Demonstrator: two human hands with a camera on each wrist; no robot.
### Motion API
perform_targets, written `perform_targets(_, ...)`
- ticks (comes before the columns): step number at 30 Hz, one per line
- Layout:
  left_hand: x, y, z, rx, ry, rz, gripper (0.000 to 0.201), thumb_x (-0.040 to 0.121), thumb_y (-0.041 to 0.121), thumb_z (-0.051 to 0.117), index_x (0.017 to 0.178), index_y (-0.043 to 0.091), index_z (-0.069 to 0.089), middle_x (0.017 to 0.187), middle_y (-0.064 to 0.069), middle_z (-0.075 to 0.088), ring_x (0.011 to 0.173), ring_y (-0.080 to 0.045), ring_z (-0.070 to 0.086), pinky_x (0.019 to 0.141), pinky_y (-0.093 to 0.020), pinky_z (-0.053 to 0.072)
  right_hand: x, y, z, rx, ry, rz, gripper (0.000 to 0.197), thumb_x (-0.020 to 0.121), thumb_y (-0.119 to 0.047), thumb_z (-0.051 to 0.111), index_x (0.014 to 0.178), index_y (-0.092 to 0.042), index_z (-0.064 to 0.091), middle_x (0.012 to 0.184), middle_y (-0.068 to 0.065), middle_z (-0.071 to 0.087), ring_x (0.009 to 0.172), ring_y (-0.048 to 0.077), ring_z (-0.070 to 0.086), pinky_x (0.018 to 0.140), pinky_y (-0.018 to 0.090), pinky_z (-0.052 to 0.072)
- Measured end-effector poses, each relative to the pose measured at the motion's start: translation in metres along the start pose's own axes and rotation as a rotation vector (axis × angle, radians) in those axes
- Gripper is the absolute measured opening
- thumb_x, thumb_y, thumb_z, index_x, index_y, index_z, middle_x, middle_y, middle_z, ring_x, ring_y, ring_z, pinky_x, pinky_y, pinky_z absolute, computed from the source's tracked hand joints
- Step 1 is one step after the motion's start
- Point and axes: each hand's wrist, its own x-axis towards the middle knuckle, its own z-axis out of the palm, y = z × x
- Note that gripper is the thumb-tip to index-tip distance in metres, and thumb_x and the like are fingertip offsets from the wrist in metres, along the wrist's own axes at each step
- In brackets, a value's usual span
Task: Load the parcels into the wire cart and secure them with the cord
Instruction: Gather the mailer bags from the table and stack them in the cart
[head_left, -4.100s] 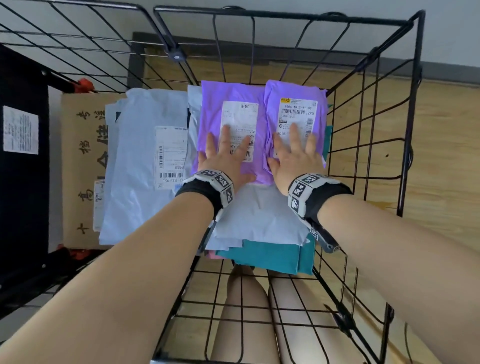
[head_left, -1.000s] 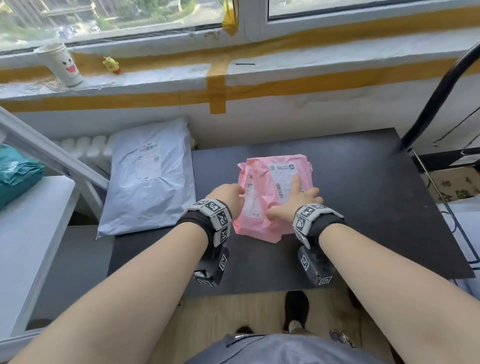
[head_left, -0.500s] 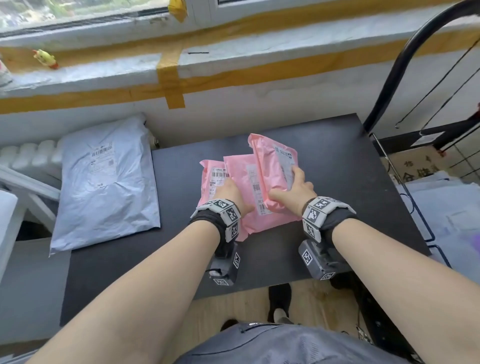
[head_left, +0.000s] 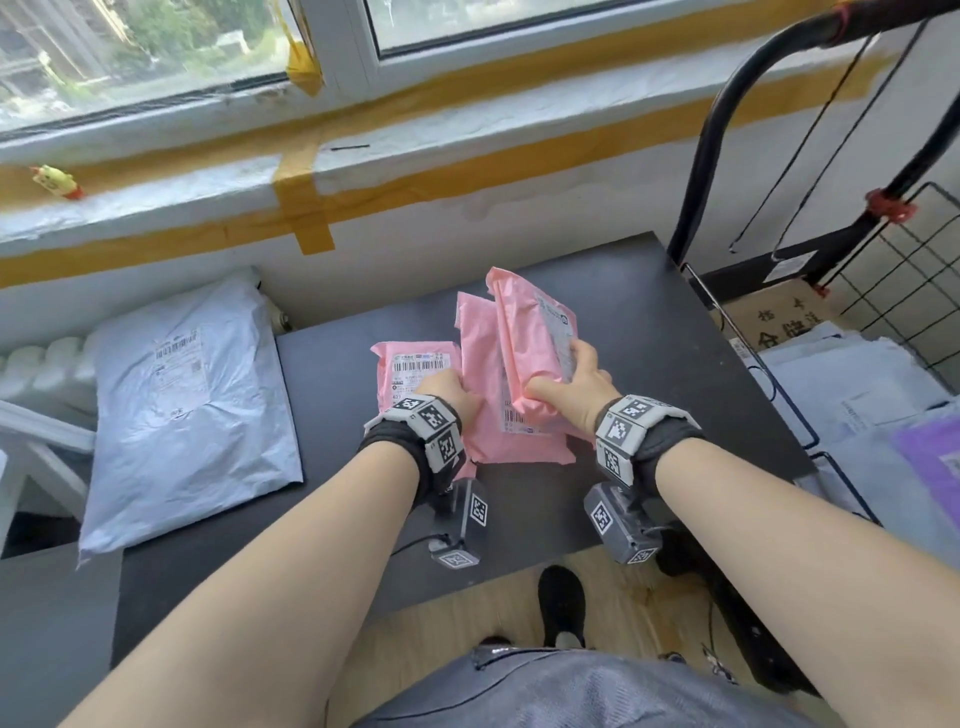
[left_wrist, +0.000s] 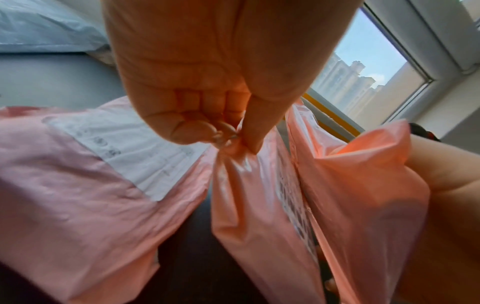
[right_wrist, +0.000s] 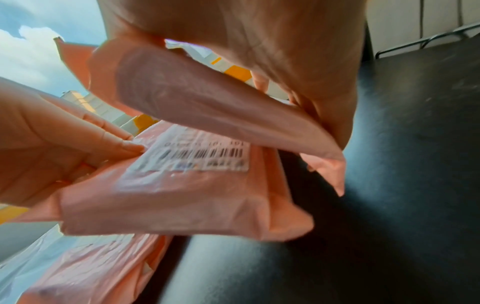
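Head view. Three pink parcels were recorded on the black table (head_left: 675, 338). The right parcel (head_left: 535, 343), tilted up on edge, was grasped by the right hand (head_left: 571, 387), thumb on one face and fingers on the other. The middle parcel (head_left: 483, 364) was pinched at its near edge by the left hand (head_left: 447, 389). The left parcel (head_left: 415, 364) lay flat and unheld. A grey parcel (head_left: 182, 405) lay well apart at the table's left. The wire cart (head_left: 914, 260), at right, was seen to contain a cardboard box (head_left: 779, 325), grey mailers and a purple mailer (head_left: 935, 467). No cord was identified.

Left wrist view. The film of the middle parcel (left_wrist: 246, 195) was pinched between thumb and curled fingers (left_wrist: 197, 129). A fuller grip, it was judged, would be wanted before lifting, as the film could slip.

Right wrist view. The right parcel (right_wrist: 207, 98) was held clamped in that hand; the middle parcel's barcode label (right_wrist: 200, 154) lay beneath. It was judged that the parcels would be best gathered into one squared stack and then carried to the cart.
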Motion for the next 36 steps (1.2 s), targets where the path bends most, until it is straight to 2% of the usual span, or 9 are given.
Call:
perform_targets(3, -0.009, 0.005, -0.009, 0.06, 0.022, 0.101, 0.025, 0.093, 0.024, 0.044, 0.102, 0.008, 0.06, 0.094, -0.008, 0.062, 0.092, -0.029, 0.061, 0.075, -0.031, 0.044, -0.017, 0.004, -0.009, 0.034, 0.063, 0.023, 0.092, 0.078, -0.041, 0.067, 0.149, -0.029, 0.008, 0.139, 0.015, 0.03, 0.123, 0.035, 0.042, 0.102, 0.037, 0.034)
perform_targets(8, -0.031, 0.025, -0.019, 0.11, 0.045, 0.237, 0.028, 0.094, 0.02, 0.042, 0.113, 0.005, 0.056, 0.111, -0.012, 0.062, 0.102, -0.03, 0.06, 0.077, -0.031, 0.042, -0.05, 0.017, -0.023, 0.102, 0.177, 0.057, 0.093, 0.077, -0.04, 0.068, 0.148, -0.028, 0.01, 0.141, 0.015, 0.028, 0.125, 0.035, 0.04, 0.1, 0.04, 0.036)
perform_targets(13, -0.048, 0.059, -0.014, 0.044, 0.054, 0.346, 0.027, 0.094, 0.013, 0.041, 0.114, 0.002, 0.055, 0.115, -0.015, 0.06, 0.104, -0.031, 0.059, 0.086, -0.036, 0.048, -0.087, 0.039, -0.042, 0.179, 0.317, 0.105, 0.095, 0.075, -0.04, 0.069, 0.148, -0.032, 0.009, 0.142, 0.013, 0.026, 0.127, 0.036, 0.039, 0.101, 0.044, 0.036)
perform_targets(18, -0.07, 0.106, 0.004, 0.061, 0.068, 0.513, 0.025, 0.094, 0.01, 0.038, 0.107, -0.001, 0.057, 0.11, -0.016, 0.062, 0.093, -0.032, 0.057, 0.074, -0.033, 0.043, -0.121, 0.073, -0.072, 0.246, 0.487, 0.17, 0.1, 0.07, -0.046, 0.071, 0.148, -0.033, 0.009, 0.142, 0.012, 0.03, 0.126, 0.035, 0.04, 0.102, 0.044, 0.037)
perform_targets(20, -0.081, 0.127, 0.013, 0.091, 0.064, 0.584, 0.024, 0.094, 0.009, 0.038, 0.104, -0.001, 0.058, 0.107, -0.017, 0.063, 0.087, -0.032, 0.056, 0.071, -0.032, 0.041, -0.131, 0.088, -0.087, 0.279, 0.547, 0.196, 0.1, 0.069, -0.047, 0.072, 0.147, -0.032, 0.011, 0.138, 0.012, 0.032, 0.124, 0.033, 0.043, 0.103, 0.043, 0.039)
perform_targets(25, -0.099, 0.19, 0.043, 0.155, 0.015, 0.706, 0.026, 0.093, 0.009, 0.04, 0.108, -0.002, 0.058, 0.112, -0.018, 0.062, 0.101, -0.034, 0.058, 0.075, -0.033, 0.042, -0.144, 0.131, -0.128, 0.374, 0.655, 0.245, 0.099, 0.07, -0.051, 0.07, 0.148, -0.029, 0.012, 0.138, 0.012, 0.033, 0.124, 0.033, 0.043, 0.106, 0.044, 0.038)
perform_targets(28, -0.107, 0.235, 0.065, 0.198, -0.011, 0.756, 0.027, 0.094, 0.011, 0.041, 0.109, -0.003, 0.058, 0.113, -0.018, 0.062, 0.103, -0.033, 0.059, 0.077, -0.032, 0.042, -0.144, 0.162, -0.159, 0.386, 0.694, 0.289, 0.096, 0.074, -0.052, 0.066, 0.148, -0.027, 0.01, 0.137, 0.012, 0.036, 0.121, 0.033, 0.046, 0.102, 0.039, 0.04)
perform_targets(31, -0.113, 0.287, 0.092, 0.24, -0.037, 0.776, 0.027, 0.094, 0.012, 0.042, 0.11, -0.003, 0.058, 0.111, -0.018, 0.062, 0.098, -0.032, 0.058, 0.073, -0.031, 0.039, -0.137, 0.198, -0.2, 0.396, 0.724, 0.346, 0.098, 0.072, -0.057, 0.065, 0.148, -0.028, 0.01, 0.132, 0.014, 0.041, 0.113, 0.033, 0.051, 0.099, 0.041, 0.045)
perform_targets(36, -0.113, 0.362, 0.139, 0.256, -0.07, 0.738, 0.025, 0.094, 0.013, 0.043, 0.112, 0.001, 0.057, 0.107, -0.014, 0.061, 0.084, -0.027, 0.054, 0.075, -0.033, 0.045, -0.121, 0.258, -0.263, 0.395, 0.684, 0.489, 0.107, 0.061, -0.065, 0.062, 0.146, -0.023, 0.014, 0.125, 0.014, 0.048, 0.107, 0.033, 0.054, 0.097, 0.044, 0.046)
